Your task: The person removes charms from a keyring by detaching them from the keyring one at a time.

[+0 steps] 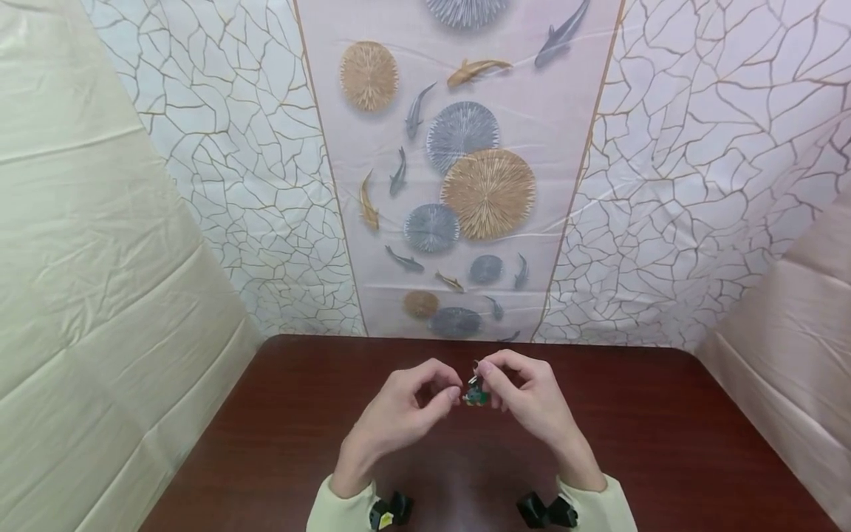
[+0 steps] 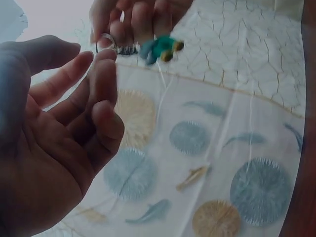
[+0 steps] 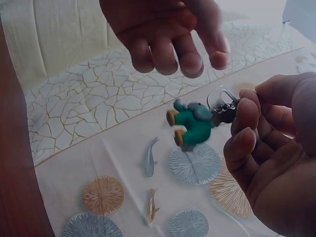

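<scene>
Between finger and thumb, my right hand [image 1: 530,391] pinches the metal ring end of a keychain, above the dark table. From it hangs a small figure [image 3: 193,123] with a green body, grey-blue head and yellow-brown feet. The split ring [image 2: 105,43] and a short dark chain link show in the left wrist view. Beside the figure, on its left, my left hand [image 1: 412,403] has loosely bent fingers and nothing in its grasp. A gap separates its fingertips [image 3: 191,66] from the figure in the right wrist view.
A dark red-brown table [image 1: 266,458] lies beneath both hands. Behind it hangs a cloth [image 1: 392,295] printed with fish and round leaves. Pale cream drapes [image 1: 133,310] flank the table on both sides. Each wrist wears a small black camera [image 1: 545,510].
</scene>
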The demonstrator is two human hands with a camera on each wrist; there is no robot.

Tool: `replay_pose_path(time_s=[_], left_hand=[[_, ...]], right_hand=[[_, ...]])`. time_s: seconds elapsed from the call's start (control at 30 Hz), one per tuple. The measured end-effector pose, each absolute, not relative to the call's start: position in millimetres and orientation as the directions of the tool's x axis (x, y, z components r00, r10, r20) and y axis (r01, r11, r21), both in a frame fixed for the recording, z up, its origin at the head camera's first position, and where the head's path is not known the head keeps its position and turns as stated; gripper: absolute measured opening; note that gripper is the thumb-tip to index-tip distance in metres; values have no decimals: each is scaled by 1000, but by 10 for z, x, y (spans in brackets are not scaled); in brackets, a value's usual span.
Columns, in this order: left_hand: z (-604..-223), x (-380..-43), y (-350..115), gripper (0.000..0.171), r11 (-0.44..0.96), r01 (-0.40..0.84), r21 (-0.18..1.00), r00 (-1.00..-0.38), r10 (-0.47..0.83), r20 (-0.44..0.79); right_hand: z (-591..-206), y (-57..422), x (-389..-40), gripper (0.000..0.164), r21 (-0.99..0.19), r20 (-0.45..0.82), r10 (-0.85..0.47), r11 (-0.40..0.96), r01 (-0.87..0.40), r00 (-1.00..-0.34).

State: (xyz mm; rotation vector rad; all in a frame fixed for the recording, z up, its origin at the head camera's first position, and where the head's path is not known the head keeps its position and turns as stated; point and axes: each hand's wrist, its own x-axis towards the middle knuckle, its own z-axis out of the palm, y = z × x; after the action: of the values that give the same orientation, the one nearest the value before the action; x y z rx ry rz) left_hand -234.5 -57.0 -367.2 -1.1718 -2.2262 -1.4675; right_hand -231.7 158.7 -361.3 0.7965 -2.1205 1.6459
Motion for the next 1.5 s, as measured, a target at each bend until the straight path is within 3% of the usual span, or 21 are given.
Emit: replay_pose_path(time_s=[0.23,0.7,0.9,1.1,1.5], left_hand=[[-3663,-2236,-472,7,198,714,672,-655,528,540],[-3678,-2279,-433,9,295,736,609,-668,464,582],[-3672,-2284,-420,14,348,769,535,-638,451,624],[-3682,-2288,-408,12,388,781,490,-624,435,650],[-3720,-2294,-307,4,393,767,508,-640,406,652]], right_hand=[[-3626,1571,-2319,7,-766,590,-226,150,-626,-775],[-3624,1557,-2321,9,-744,612,-218,166,-647,-760],[-3624,1563,-2321,10,-742,617,-225,153,-653,-754],[-3612,1561,-2318,9,-753,607,-226,144,-642,-762],[-3607,1566,-2320,11,-766,606,-262,63,-640,-751]])
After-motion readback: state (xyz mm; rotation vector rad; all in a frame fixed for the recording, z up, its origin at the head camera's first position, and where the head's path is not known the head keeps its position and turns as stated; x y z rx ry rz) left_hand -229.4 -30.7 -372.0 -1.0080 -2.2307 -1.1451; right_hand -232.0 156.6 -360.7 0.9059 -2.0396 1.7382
